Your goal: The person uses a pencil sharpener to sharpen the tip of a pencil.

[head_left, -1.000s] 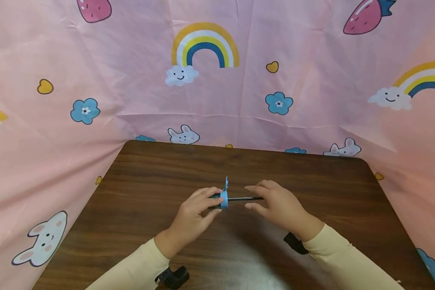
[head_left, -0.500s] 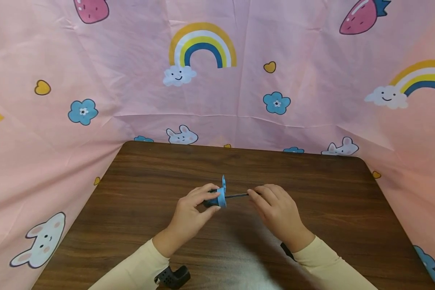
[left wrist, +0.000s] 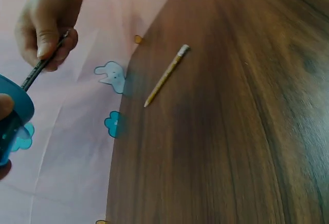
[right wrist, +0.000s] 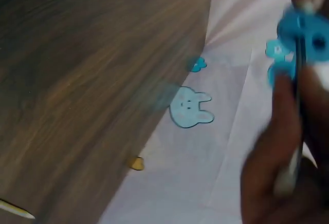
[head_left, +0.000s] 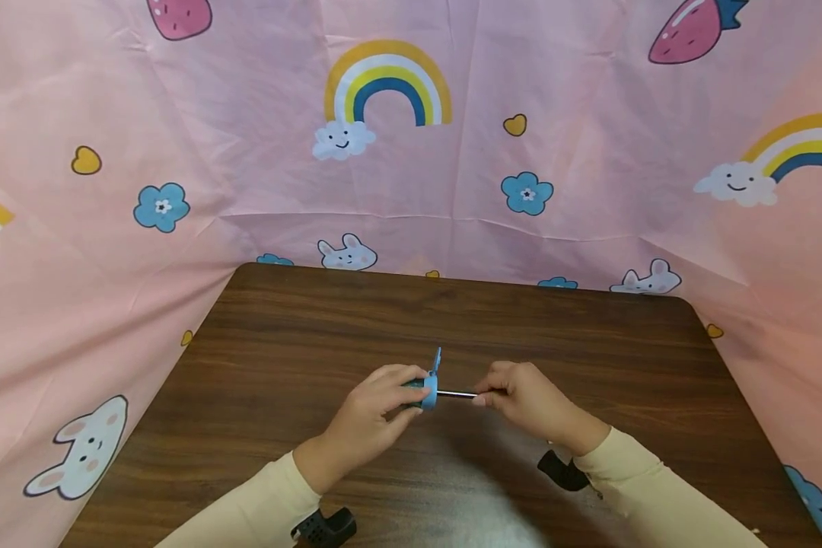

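Note:
Above the middle of the table, my left hand (head_left: 366,415) grips a blue pencil sharpener (head_left: 430,390) with a dark body, lying sideways. Its flip lid (head_left: 438,360) stands up on the far side. A dark pencil (head_left: 456,394) sticks out of the sharpener's top towards the right. Thumb and fingers of my right hand (head_left: 527,399) pinch this pencil and cover its other end. The left wrist view shows the same dark pencil (left wrist: 35,73) running into the sharpener (left wrist: 18,100). Holes show in the blurred blue top (right wrist: 288,29) in the right wrist view.
A yellow pencil (left wrist: 167,75) with a white end lies on the brown wooden table (left wrist: 216,147). In the right wrist view, the yellow pencil's tip (right wrist: 18,209) shows at the lower left. A printed pink cloth (head_left: 452,175) hangs around the table's far and side edges.
The right hand's fingers were spread around the dark pencil, then closed on it, and the hand has since turned. Sharpener and pencil have come slightly nearer and right.

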A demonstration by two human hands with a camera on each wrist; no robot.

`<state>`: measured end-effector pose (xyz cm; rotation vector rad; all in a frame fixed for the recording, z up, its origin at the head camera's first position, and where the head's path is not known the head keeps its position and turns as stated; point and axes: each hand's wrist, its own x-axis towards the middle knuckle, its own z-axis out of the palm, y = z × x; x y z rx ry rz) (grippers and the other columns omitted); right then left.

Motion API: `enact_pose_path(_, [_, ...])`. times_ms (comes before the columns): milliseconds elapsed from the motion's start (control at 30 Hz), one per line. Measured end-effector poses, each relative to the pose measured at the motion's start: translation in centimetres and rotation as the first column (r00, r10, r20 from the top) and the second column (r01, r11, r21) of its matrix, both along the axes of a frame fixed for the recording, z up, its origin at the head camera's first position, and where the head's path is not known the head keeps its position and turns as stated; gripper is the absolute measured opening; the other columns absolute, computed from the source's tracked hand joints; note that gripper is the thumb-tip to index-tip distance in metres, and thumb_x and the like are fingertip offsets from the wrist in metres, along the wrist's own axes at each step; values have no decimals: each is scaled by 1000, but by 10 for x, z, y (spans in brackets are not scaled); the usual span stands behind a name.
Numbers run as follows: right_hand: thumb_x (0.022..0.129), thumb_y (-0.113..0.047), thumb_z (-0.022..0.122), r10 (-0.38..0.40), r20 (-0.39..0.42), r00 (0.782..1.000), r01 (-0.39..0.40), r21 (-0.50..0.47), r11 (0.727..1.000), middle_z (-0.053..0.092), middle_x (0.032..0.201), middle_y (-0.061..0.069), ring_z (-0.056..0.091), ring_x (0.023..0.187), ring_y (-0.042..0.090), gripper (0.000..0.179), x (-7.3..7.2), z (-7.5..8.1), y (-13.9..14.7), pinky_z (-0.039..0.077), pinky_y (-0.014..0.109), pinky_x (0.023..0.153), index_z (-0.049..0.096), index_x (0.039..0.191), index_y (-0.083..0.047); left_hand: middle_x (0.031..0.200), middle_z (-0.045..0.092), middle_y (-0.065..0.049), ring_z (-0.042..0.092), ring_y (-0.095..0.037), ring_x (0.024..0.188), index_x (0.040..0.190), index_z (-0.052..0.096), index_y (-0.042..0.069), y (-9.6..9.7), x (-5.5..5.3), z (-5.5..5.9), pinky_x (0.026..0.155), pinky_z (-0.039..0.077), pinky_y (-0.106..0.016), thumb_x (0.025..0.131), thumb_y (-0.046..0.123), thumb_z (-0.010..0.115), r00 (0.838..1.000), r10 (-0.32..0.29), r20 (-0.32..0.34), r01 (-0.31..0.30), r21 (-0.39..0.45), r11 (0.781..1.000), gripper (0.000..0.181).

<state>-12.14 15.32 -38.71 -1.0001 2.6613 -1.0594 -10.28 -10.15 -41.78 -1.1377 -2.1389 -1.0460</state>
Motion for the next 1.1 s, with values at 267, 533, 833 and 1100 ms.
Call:
enact_pose_path(267, [90, -9, 67, 82, 506, 858, -60, -60, 996, 51, 61, -6, 43, 50, 6, 14, -18, 7, 8, 39, 21, 47, 73, 85, 3, 108, 67, -14, 63, -28, 100, 97, 74, -2, 0, -1, -6, 90, 52, -26, 77, -4, 76, 967, -111, -227, 106, -38, 994, 20])
enact_pose_path(533, [92, -7, 64, 70, 688, 722, -48, -51, 998, 58, 64, -2, 49, 51, 6, 15, -26, 11, 11, 42, 18, 48, 72, 87, 6, 105, 67, -14, 63, -28, 97, 97, 74, 2, 4, -4, -14, 89, 53, -27, 99, 10, 53, 923, -123, -366, 124, -22, 992, 23])
enact_pose_path(833, [93, -25, 65, -67, 125, 990, 52, 123, 991, 66, 96, 3, 61, 82, 14, 32, -9, 7, 4, 53, 34, 68, 69, 118, -6, 111, 68, -13, 63, -29, 104, 100, 73, -3, 4, -5, -9, 88, 53, -25, 69, -7, 81, 997, 12, -82, -9, 37, 999, 32])
enact_pose_path(1100, [91, -28, 69, -120, -772, 624, 200, 10, 980, 61, 114, 14, 59, 107, 32, 40, 2, -12, 2, 50, 50, 90, 64, 125, -7, 118, 67, -9, 64, -25, 103, 108, 72, -2, -2, -8, 9, 68, 57, -25, 72, -8, 79, 960, 107, 258, -152, 162, 975, 37])
